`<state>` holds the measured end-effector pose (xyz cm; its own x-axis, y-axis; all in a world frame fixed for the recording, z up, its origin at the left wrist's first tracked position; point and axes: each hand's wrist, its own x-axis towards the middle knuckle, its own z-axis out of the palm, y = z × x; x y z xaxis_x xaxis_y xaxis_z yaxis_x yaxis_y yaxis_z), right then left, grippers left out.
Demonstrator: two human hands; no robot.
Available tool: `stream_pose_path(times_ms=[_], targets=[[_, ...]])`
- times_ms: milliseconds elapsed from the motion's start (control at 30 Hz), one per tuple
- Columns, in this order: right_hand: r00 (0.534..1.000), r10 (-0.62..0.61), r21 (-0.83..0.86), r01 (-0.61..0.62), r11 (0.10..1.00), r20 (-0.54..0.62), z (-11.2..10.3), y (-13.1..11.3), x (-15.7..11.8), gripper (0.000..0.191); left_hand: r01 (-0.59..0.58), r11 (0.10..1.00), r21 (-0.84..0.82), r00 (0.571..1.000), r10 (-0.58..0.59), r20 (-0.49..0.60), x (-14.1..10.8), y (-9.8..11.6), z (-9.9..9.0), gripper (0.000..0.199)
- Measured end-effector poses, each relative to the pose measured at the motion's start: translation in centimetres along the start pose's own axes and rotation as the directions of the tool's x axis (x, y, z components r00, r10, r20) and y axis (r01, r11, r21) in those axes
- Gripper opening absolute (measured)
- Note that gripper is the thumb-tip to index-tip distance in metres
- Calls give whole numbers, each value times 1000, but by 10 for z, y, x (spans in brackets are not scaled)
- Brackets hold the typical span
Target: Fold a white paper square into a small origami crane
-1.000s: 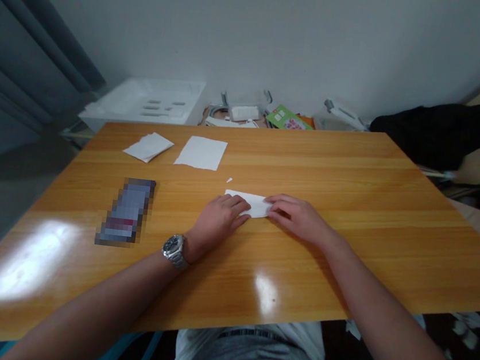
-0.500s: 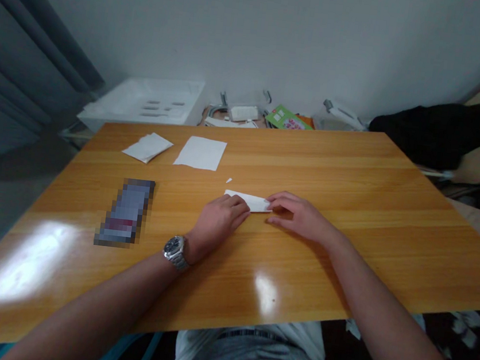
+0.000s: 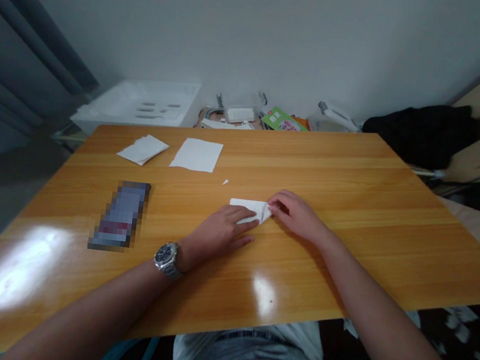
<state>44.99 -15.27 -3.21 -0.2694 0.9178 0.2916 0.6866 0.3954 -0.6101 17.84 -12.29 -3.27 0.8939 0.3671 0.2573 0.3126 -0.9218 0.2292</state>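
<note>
The left hand (image 3: pixel 220 230), spread, is resting on the folded paper (image 3: pixel 249 204). The right hand (image 3: pixel 297 216) is pinching that paper's right end.

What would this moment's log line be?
left hand: fingers over folded paper | right hand: pinching its right end | paper scrap: on table

Folded white paper (image 3: pixel 253 205), creased near right end
</note>
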Motion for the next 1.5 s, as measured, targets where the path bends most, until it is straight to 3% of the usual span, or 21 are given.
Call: stream_pose_path(times_ms=[267,733,1500], targets=[[997,40,-32,-42,999,-66,14,-1,5,6,23,997,-77,1000,-22,19,-1,0,0,46],[981,104,-98,-121,988,-161,28,-1,12,4,24,999,-43,998,-21,66,-2,-2,-1,44],[974,111,-230,-155,961,-195,36,-8,11,6,39,997,-72,998,-35,56,1,-1,-6,39]])
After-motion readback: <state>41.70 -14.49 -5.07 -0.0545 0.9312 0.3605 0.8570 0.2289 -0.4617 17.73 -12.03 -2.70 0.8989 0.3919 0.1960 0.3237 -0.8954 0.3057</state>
